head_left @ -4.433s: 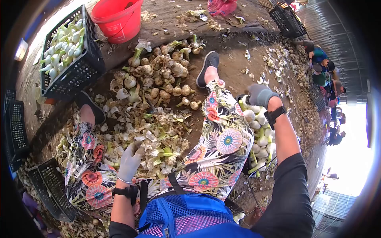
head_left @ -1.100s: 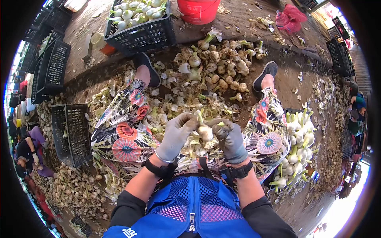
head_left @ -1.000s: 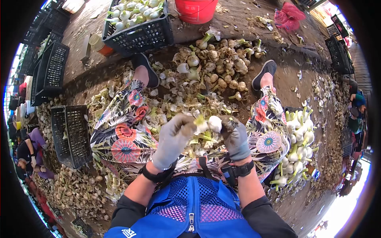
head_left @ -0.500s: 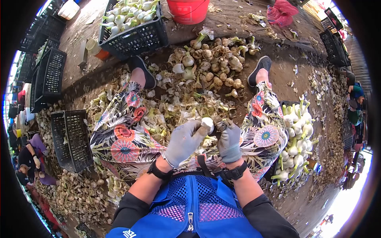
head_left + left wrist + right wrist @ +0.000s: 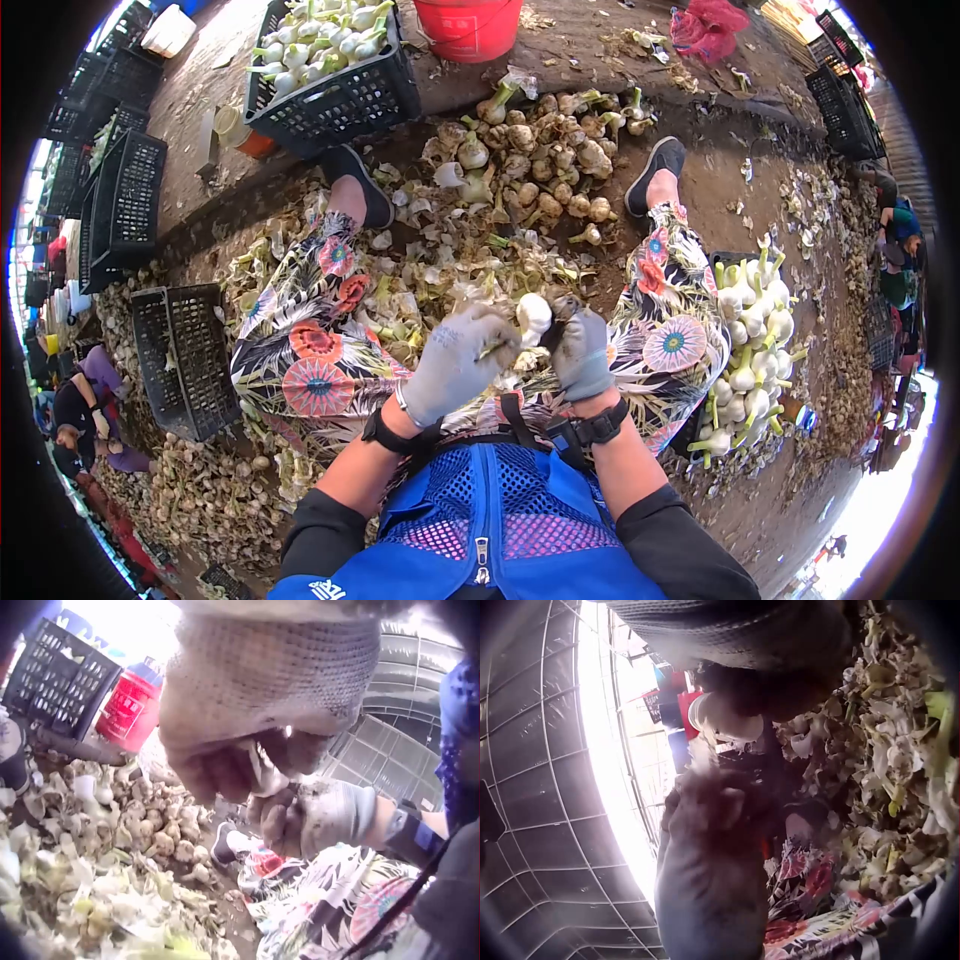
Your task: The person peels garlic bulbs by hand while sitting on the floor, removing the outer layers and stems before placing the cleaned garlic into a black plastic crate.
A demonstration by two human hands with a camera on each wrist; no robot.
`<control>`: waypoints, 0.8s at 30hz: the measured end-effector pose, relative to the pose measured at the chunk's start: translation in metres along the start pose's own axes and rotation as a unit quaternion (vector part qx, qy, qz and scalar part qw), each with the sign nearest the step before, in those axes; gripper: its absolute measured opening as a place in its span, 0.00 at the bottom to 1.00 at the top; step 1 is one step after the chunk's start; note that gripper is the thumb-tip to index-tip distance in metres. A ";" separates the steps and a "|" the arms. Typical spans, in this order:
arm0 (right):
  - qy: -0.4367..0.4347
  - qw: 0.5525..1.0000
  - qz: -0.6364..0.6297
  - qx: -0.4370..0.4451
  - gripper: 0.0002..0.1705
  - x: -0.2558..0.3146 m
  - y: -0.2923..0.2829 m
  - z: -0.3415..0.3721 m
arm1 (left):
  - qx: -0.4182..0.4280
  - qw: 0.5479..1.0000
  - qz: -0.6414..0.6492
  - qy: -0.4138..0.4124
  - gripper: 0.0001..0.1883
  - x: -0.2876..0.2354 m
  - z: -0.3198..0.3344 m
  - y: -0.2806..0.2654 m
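Observation:
A peeled white garlic bulb (image 5: 533, 313) sits at the fingertips of my gloved right hand (image 5: 582, 352), which holds it above the lap. It shows in the right wrist view as a pale garlic bulb (image 5: 731, 724) under the dark glove. Close on its other side, my gloved left hand (image 5: 460, 358) has curled fingers and pinches a pale strip of garlic skin (image 5: 268, 771). Both gloves are stained dark at the fingers. Beyond the hands lies a heap of unpeeled garlic (image 5: 560, 150), and loose garlic husks (image 5: 440, 270) cover the ground between the legs.
White trimmed garlic (image 5: 750, 350) fills a crate beside the right leg. A black crate (image 5: 340, 115) of garlic and a red bucket (image 5: 466, 28) stand ahead. Another black crate (image 5: 185, 360) is at the left. A pink net bag (image 5: 705, 30) lies at far right; people sit on both sides.
Earlier the right hand was over the garlic crate and the left at the husks. Both came together at a brownish bulb, which now shows white, and the left hand pulled off skin.

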State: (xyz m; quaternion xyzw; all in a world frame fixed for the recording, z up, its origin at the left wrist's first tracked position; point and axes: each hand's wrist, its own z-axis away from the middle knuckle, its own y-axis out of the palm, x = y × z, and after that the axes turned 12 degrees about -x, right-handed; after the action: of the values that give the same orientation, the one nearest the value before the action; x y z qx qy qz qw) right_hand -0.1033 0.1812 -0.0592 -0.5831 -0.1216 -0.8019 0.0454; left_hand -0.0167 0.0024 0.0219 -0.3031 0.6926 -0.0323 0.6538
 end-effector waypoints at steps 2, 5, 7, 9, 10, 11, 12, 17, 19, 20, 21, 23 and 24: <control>0.081 0.995 -0.036 -0.052 0.21 -0.001 -0.001 -0.003 | 0.141 0.987 -0.048 -0.057 0.14 0.010 0.013 0.000; -0.089 0.995 -0.040 -0.030 0.10 0.002 0.006 -0.002 | 0.108 0.975 0.030 -0.194 0.21 0.010 0.013 -0.001; -0.001 0.999 0.003 -0.054 0.09 0.014 0.026 0.002 | 0.068 0.958 0.080 -0.267 0.25 0.019 0.008 0.005; 0.116 0.989 0.006 -0.094 0.08 0.002 0.033 -0.005 | 0.077 0.950 0.046 -0.299 0.25 0.018 -0.004 0.005; 0.117 0.988 0.007 -0.096 0.08 -0.001 0.031 -0.009 | 0.087 0.940 0.008 -0.331 0.25 0.018 -0.009 0.006; 0.128 0.985 0.022 -0.111 0.08 0.004 0.032 -0.014 | 0.021 0.946 0.056 -0.318 0.29 0.028 -0.010 0.006; 0.139 0.982 0.035 -0.125 0.08 0.011 0.036 -0.020 | 0.023 0.946 0.056 -0.319 0.29 0.029 -0.015 0.006; 0.013 0.998 0.012 -0.067 0.09 -0.004 0.049 -0.065 | -0.015 0.931 0.195 -0.308 0.28 0.036 -0.069 -0.005; 0.044 0.980 0.145 -0.132 0.19 -0.007 0.028 -0.114 | -0.069 0.812 0.505 -0.284 0.23 0.048 -0.111 -0.042; -0.059 0.939 0.308 -0.140 0.20 -0.032 0.002 -0.146 | -0.153 0.815 0.528 -0.186 0.29 0.039 -0.131 -0.051; -0.042 0.943 0.296 -0.145 0.20 -0.054 -0.022 -0.171 | -0.161 0.797 0.565 -0.144 0.29 0.038 -0.153 -0.071; -0.048 0.782 0.603 -0.149 0.22 -0.054 -0.038 -0.197 | -0.222 0.809 0.518 -0.169 0.32 0.046 -0.169 -0.084; 0.003 0.744 0.660 -0.104 0.25 -0.056 -0.041 -0.210 | -0.241 0.832 0.463 -0.190 0.33 0.054 -0.168 -0.084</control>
State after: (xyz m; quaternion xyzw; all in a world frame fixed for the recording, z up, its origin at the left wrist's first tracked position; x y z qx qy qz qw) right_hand -0.2888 0.1649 -0.1795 -0.5166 0.3774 -0.5813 0.5028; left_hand -0.1381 -0.1495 0.0349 -0.0954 0.5995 0.5001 0.6176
